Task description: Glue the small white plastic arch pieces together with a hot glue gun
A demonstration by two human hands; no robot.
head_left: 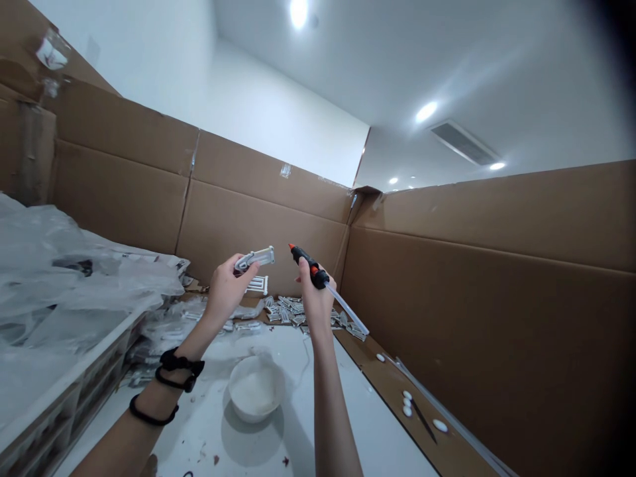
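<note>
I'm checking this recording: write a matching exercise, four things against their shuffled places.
1. Black-and-orange glue gun
2. Pale, elongated openwork piece
3. Round white bowl
4. Small white oval pieces

A. on the white tabletop
B. in the left hand
C. on the brown cardboard strip
D. in the right hand

Pairs: 1-D, 2-B, 3-A, 4-C

Cardboard walls (487, 291), bright ceiling lights (299, 13), apparently a vent (465, 142)

One head-worn camera is facing forward above the tabletop (375, 430), viewing the left hand (227, 286) and right hand (317, 299) from behind, nearby. It is also taking in the cardboard wall (462, 305) and ceiling (447, 59).
</note>
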